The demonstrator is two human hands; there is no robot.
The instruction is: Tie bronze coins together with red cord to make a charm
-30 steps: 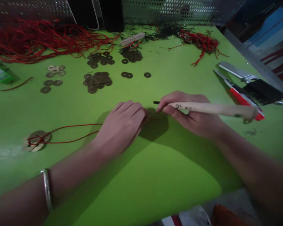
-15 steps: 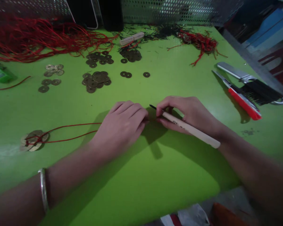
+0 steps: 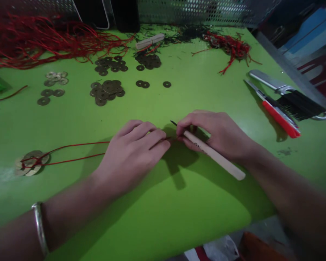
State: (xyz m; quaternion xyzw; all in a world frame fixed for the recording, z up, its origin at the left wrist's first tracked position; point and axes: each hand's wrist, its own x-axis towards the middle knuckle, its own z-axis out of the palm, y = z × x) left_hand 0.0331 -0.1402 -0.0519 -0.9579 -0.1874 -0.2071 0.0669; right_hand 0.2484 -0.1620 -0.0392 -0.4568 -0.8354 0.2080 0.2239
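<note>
My left hand [image 3: 136, 152] is closed over a doubled red cord [image 3: 78, 145], whose two strands run in under the palm. At the cord's left end several overlapping brass coins with centre holes [image 3: 36, 167] lie knotted together on the green tabletop. A short reddish bit of cord shows at my left fingertips, close to the right ones. My right hand [image 3: 212, 130] grips an awl-like tool [image 3: 217, 156] with a pale printed handle and a thin dark tip that points up and left. Whether the right fingertips also pinch the cord end is hard to make out.
Loose coins lie in piles, one pile [image 3: 107, 91] beyond my left hand. A heap of red cord [image 3: 43, 43] fills the back left; tangled red scraps [image 3: 230, 47] lie back right. At right are a red-handled blade [image 3: 279, 116] and a grey-handled tool with black bristles [image 3: 301, 103].
My left hand has shifted slightly left, and the coins slide left with the cord. The right hand has moved a little left, its tool handle tilting lower. The view has shifted slightly.
</note>
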